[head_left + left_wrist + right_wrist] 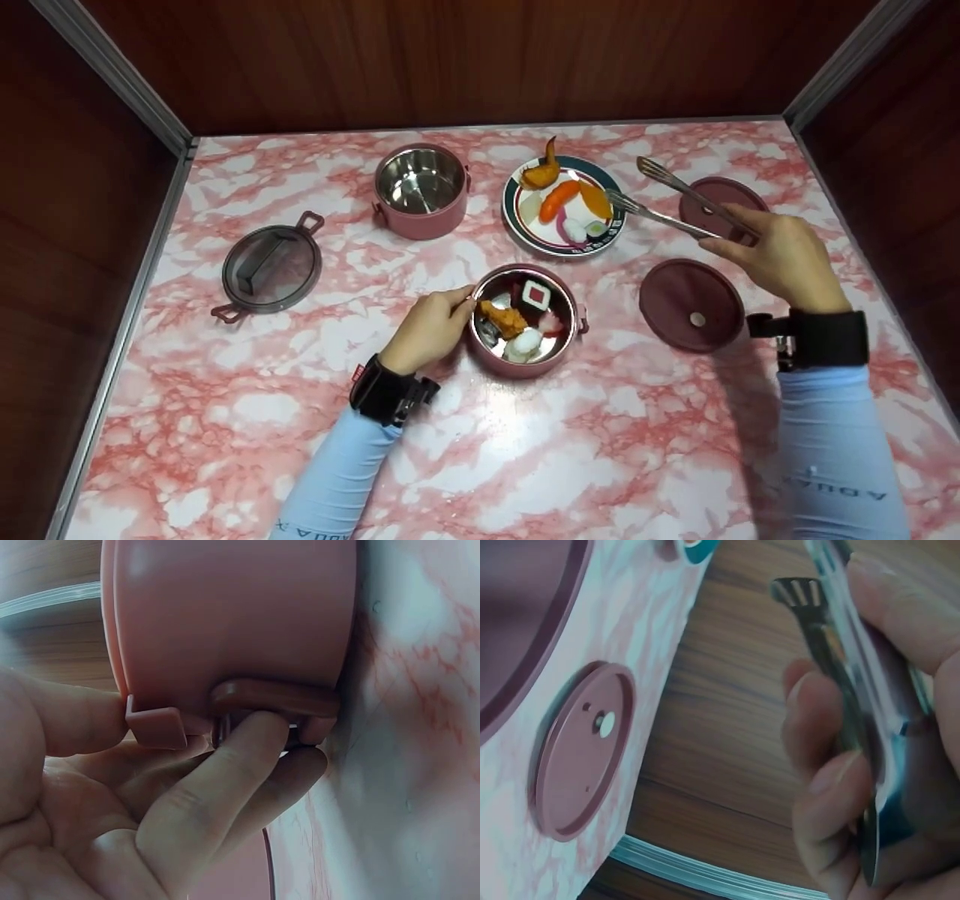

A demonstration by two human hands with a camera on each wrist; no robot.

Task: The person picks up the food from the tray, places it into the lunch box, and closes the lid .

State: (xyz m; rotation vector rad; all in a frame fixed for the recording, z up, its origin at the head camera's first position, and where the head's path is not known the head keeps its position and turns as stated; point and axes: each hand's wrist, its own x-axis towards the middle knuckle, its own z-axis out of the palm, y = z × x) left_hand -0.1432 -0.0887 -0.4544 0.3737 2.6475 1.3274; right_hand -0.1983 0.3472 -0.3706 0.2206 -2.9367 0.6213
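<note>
My left hand [431, 330] grips the left side of a pink lunch pot [521, 369]. In the left wrist view its thumb is at the rim, and its fingers curl round the side clasp [270, 696]. Inside sit a toy sushi roll [535, 295], a brown fried piece [504, 320], a white piece [525, 343] and other play food. My right hand [787, 255] holds metal tongs [667, 220], their arms spread with nothing between the tips. One tip overlaps the right rim of a patterned plate [512, 217], which bears an orange sausage-shaped piece [559, 201] and several other food pieces.
A second pink pot [424, 226], its steel inside bare, stands behind at left. Farther left lies a lid [289, 274] with a see-through top and two side loops. Two dark pink round lids [671, 304] lie at right. Wood-grained walls [480, 67] enclose the marbled table.
</note>
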